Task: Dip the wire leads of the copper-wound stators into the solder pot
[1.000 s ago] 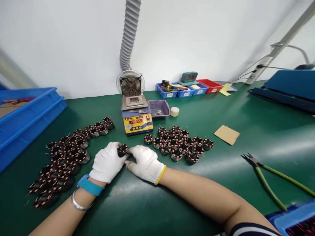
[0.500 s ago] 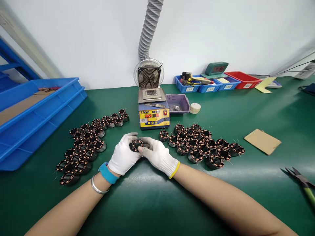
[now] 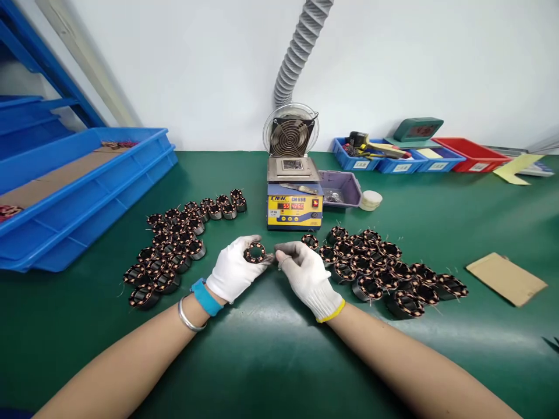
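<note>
1. A pale wall (image 3: 196,70) backs the green tabletop (image 3: 271,361).
2. A blue tray (image 3: 144,152) sits left; a blue-and-yellow machine (image 3: 294,208) stands centrally.
3. Wound rings cluster left (image 3: 168,250) and right (image 3: 386,279).
4. The left hand (image 3: 233,270) grips one ring (image 3: 247,254) above the tabletop.
5. The right hand (image 3: 308,279), apart from that ring, curls its fingers; whether they pinch anything, I cannot tell.

Green clock (image 3: 418,129) by blue bins (image 3: 400,167) | red bin (image 3: 478,166) alongside | cardboard (image 3: 506,279) right
</note>
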{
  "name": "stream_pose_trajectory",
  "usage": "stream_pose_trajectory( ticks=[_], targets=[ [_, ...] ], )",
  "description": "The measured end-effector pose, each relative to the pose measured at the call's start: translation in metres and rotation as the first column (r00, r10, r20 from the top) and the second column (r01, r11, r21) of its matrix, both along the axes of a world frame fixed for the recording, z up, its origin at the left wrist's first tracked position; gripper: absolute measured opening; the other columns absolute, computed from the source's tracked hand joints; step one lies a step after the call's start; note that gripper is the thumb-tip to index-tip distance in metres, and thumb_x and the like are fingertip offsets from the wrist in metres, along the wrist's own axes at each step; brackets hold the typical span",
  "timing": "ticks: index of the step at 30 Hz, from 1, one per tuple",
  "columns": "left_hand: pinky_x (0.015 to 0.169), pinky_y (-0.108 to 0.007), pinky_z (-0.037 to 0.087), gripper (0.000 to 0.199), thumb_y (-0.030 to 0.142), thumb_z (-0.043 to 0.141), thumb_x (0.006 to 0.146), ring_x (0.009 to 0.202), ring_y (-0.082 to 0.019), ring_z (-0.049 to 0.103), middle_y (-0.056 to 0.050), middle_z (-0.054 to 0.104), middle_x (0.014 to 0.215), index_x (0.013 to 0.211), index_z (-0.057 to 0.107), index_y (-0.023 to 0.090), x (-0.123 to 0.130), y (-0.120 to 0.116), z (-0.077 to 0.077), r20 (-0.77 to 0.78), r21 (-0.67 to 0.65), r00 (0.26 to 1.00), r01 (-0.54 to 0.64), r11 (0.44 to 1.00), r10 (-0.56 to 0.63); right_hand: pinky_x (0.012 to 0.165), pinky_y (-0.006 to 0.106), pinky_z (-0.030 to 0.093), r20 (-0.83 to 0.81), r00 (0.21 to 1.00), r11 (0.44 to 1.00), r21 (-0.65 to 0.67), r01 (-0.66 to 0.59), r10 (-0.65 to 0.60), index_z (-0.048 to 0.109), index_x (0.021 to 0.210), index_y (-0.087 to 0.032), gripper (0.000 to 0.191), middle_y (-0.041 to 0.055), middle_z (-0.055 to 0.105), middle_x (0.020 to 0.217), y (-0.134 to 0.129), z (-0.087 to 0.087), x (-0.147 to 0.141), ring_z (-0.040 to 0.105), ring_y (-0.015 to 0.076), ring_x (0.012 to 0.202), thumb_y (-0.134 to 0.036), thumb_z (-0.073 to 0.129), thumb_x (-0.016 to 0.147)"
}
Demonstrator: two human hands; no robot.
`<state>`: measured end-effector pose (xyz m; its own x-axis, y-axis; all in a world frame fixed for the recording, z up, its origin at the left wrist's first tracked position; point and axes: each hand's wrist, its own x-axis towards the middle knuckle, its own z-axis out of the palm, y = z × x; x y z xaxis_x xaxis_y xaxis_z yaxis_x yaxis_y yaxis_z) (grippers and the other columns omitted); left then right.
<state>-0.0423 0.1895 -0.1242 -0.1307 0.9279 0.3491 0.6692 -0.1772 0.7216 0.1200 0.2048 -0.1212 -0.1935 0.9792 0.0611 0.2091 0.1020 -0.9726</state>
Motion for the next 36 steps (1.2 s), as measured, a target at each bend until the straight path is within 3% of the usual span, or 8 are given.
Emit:
stream_pose_trajectory(
  ticks=[5,10,14,18,23,25,28,36],
  targets=[
    [0.097,-0.036,0.051,0.046,0.027,0.061,0.069,0.103,-0.022,0.065,-0.008,0.069,0.114,0.113,0.062,0.016,0.001,-0.002,-0.005,0.054,0.053,0.986,0.153,0.987,-0.156,0.086,0.037,0.055,-0.181,0.975,0.983,-0.103,-0.151,0.130,0.059,0.113,-0.018,0.043,0.0088,0.068,0.108,-0.004,-0.002,-0.014,0.067,0.0217,0.094,-0.025,0.066,0.071],
    [0.095,-0.035,0.051,0.051,0.025,0.055,0.072,0.104,-0.023,0.065,-0.009,0.068,0.117,0.122,0.058,0.016,0.003,-0.003,-0.002,-0.028,-0.002,0.988,0.151,0.988,-0.151,0.089,0.038,0.054,-0.100,0.994,0.999,0.023,-0.036,0.038,0.058,0.115,-0.017,0.043,0.0083,0.067,0.108,-0.003,-0.008,-0.014,0.066,0.0213,0.095,-0.023,0.062,0.073],
    [0.078,-0.033,0.055,0.026,0.026,0.054,0.071,0.085,-0.023,0.068,-0.007,0.073,0.090,0.092,0.068,0.018,0.003,-0.001,0.008,0.009,-0.162,0.987,0.158,0.974,-0.159,0.091,0.039,0.053,0.028,0.999,0.994,0.106,0.033,-0.036,0.059,0.116,-0.020,0.044,0.0065,0.066,0.110,0.000,-0.010,-0.007,0.065,0.0210,0.095,-0.023,0.064,0.072],
    [0.042,-0.023,0.041,0.020,0.037,0.058,0.070,0.043,-0.012,0.051,0.001,0.060,0.052,0.065,0.058,0.018,-0.003,-0.001,0.026,0.324,-0.393,0.913,0.368,0.843,-0.248,0.087,0.037,0.054,0.019,0.999,0.994,0.105,0.029,-0.031,0.060,0.115,-0.019,0.043,0.0066,0.067,0.106,0.003,-0.008,-0.005,0.066,0.0204,0.091,-0.022,0.065,0.072],
    [0.035,-0.021,0.024,0.022,0.038,0.062,0.067,0.029,-0.008,0.033,0.005,0.047,0.036,0.064,0.055,0.018,-0.022,-0.003,0.047,0.681,-0.397,0.692,0.622,0.675,-0.237,0.082,0.034,0.056,-0.054,0.996,0.997,0.014,0.073,-0.072,0.059,0.111,-0.016,0.041,0.0071,0.069,0.100,0.005,-0.005,-0.007,0.067,0.0189,0.086,-0.023,0.065,0.071],
    [0.036,-0.021,0.025,0.027,0.043,0.062,0.067,0.030,-0.007,0.033,0.006,0.044,0.036,0.062,0.053,0.018,-0.027,-0.001,0.046,0.762,-0.280,0.623,0.565,0.776,-0.179,0.080,0.033,0.057,-0.109,0.991,0.997,-0.031,0.077,-0.080,0.059,0.111,-0.016,0.041,0.0072,0.069,0.100,0.006,-0.005,-0.008,0.067,0.0183,0.085,-0.024,0.065,0.071],
    [0.038,-0.022,0.028,0.041,0.058,0.051,0.076,0.036,-0.008,0.038,0.003,0.049,0.046,0.066,0.052,0.018,-0.026,0.002,0.035,0.718,-0.163,0.692,0.263,0.951,-0.068,0.079,0.032,0.057,-0.168,0.982,0.995,-0.060,0.080,-0.089,0.058,0.111,-0.016,0.042,0.0074,0.069,0.102,0.005,-0.005,-0.009,0.067,0.0182,0.085,-0.025,0.065,0.070],
    [0.046,-0.023,0.036,0.040,0.053,0.056,0.077,0.048,-0.010,0.043,0.003,0.049,0.051,0.059,0.049,0.018,0.006,-0.004,0.023,0.380,-0.209,0.916,0.223,0.952,-0.131,0.080,0.033,0.057,-0.126,0.989,0.997,-0.021,0.075,-0.077,0.060,0.109,-0.017,0.041,0.0057,0.070,0.098,0.004,-0.006,-0.009,0.068,0.0185,0.085,-0.023,0.067,0.068]
  ],
)
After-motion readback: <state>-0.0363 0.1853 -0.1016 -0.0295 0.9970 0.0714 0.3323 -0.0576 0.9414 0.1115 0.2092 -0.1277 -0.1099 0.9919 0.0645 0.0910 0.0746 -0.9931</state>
